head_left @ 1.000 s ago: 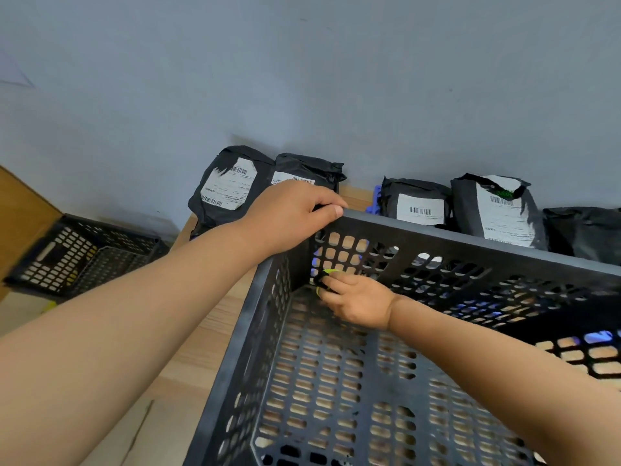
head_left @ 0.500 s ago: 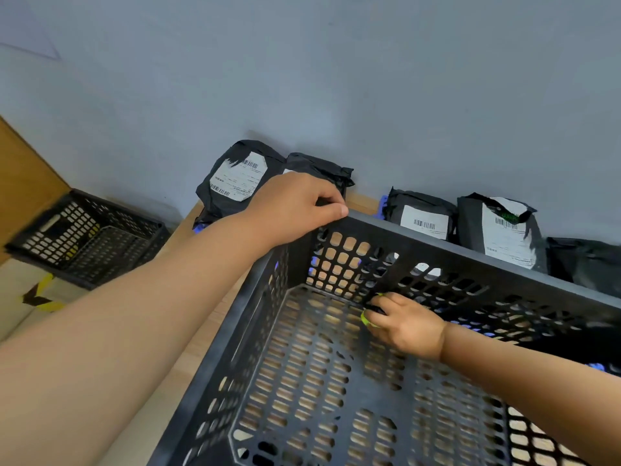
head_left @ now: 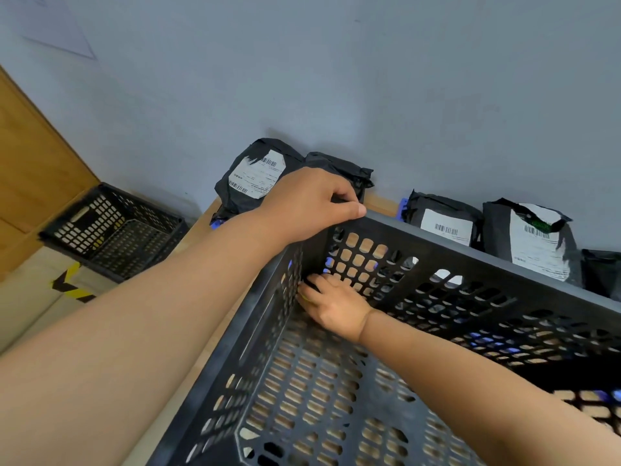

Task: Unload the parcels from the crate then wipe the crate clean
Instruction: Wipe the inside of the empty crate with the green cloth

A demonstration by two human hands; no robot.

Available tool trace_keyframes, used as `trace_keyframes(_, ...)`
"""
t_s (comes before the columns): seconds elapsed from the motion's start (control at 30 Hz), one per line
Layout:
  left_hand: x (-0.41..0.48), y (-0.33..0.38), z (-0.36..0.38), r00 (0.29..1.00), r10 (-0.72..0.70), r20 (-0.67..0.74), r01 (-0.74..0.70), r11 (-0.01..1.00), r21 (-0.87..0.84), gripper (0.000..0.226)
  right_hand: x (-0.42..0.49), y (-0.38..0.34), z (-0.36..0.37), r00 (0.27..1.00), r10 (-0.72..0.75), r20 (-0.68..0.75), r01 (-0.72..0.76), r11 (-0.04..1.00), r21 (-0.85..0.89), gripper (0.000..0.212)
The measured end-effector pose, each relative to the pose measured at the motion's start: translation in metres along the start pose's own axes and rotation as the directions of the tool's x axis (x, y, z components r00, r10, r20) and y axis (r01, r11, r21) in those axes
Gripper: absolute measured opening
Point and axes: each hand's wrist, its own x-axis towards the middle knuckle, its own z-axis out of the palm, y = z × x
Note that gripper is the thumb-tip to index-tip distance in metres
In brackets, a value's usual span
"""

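Two hands at crate (head_left: 437,243) far-left corner; left hand (head_left: 302,203) fingers (head_left: 349,208) clench rim; right hand (head_left: 336,307) inside presses rag (head_left: 303,296), grip unclear; rest of floor lies to your right; parcels (head_left: 447,223) behind on worktop (head_left: 381,202).

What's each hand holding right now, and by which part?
Left hand grips the crate by its far left rim corner. Right hand lies in that inside corner over a yellow-green sliver; whether it holds it cannot be told.
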Motion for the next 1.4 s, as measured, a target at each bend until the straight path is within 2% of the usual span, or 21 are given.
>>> trace_keyframes(0.03,0.000,0.000,0.000,1.000,-0.001,-0.001,0.001,1.000,0.000,0.024,0.000,-0.003,0.000,1.000,0.028,0.010,-0.028,1.000,0.011,0.020)
trace_keyframes(0.13,0.000,0.000,0.000,1.000,-0.003,-0.004,0.003,1.000,0.002,0.024,-0.012,-0.010,0.004,0.990,0.109,0.091,-0.112,0.993,0.031,0.039)
trace_keyframes(0.23,0.000,0.000,0.000,1.000,-0.009,-0.013,0.009,1.000,0.003,0.025,-0.021,-0.010,0.003,0.971,0.120,0.205,-0.115,0.993,-0.037,0.035)
trace_keyframes(0.37,-0.001,0.002,-0.001,1.000,-0.019,-0.022,0.019,0.999,0.037,0.026,-0.025,-0.010,-0.006,0.948,0.122,0.295,-0.104,0.992,-0.077,0.042)
trace_keyframes(0.43,-0.002,0.002,-0.001,0.999,-0.024,-0.022,0.025,0.998,0.055,0.028,-0.034,-0.012,-0.013,0.938,0.145,0.316,-0.116,0.987,-0.107,0.037)
trace_keyframes(0.5,-0.002,0.003,-0.002,0.999,-0.041,-0.019,0.042,0.997,0.069,0.030,-0.047,-0.014,-0.023,0.915,0.198,0.352,-0.162,0.978,-0.129,0.020)
trace_keyframes(0.57,-0.004,0.003,-0.003,0.998,-0.054,-0.019,0.056,0.994,0.097,0.032,-0.060,-0.018,-0.033,0.879,0.277,0.388,-0.254,0.961,-0.111,0.022)
trace_keyframes(0.7,-0.003,0.006,-0.001,0.997,-0.054,0.047,0.040,0.965,0.258,0.038,-0.061,-0.025,-0.050,0.781,0.514,0.356,-0.565,0.824,0.050,0.051)
trace_keyframes(0.77,-0.003,0.009,0.002,0.993,-0.053,0.102,0.014,0.938,0.345,0.039,-0.045,-0.028,-0.055,0.732,0.590,0.342,-0.666,0.726,0.172,0.056)
trace_keyframes(0.83,-0.004,0.009,0.005,0.993,-0.052,0.106,0.009,0.928,0.371,0.036,-0.025,-0.030,-0.057,0.698,0.617,0.364,-0.708,0.671,0.219,0.052)
trace_keyframes(0.93,-0.004,0.007,0.007,0.996,-0.032,0.079,0.000,0.926,0.377,0.036,0.002,-0.032,-0.048,0.644,0.643,0.416,-0.751,0.635,0.181,0.040)
trace_keyframes(1.0,-0.004,0.007,0.008,0.998,-0.005,0.059,-0.017,0.930,0.367,0.038,0.008,-0.037,-0.037,0.590,0.679,0.436,-0.797,0.575,0.183,0.036)
trace_keyframes(1.07,-0.003,0.005,0.008,0.998,0.008,0.055,-0.027,0.937,0.348,0.040,0.009,-0.048,-0.023,0.532,0.681,0.503,-0.842,0.485,0.234,0.047)
trace_keyframes(1.13,-0.003,0.004,0.008,0.998,0.016,0.054,-0.033,0.942,0.335,0.039,0.005,-0.058,-0.017,0.487,0.619,0.616,-0.868,0.421,0.263,0.064)
trace_keyframes(1.23,-0.002,0.001,0.009,0.998,0.032,0.046,-0.044,0.956,0.291,0.037,0.004,-0.061,-0.014,0.483,0.591,0.646,-0.873,0.382,0.303,0.073)
trace_keyframes(1.4,-0.001,-0.001,0.010,0.998,0.041,0.040,-0.050,0.962,0.268,0.035,0.004,-0.068,-0.010,0.554,0.601,0.576,-0.833,0.401,0.383,0.068)
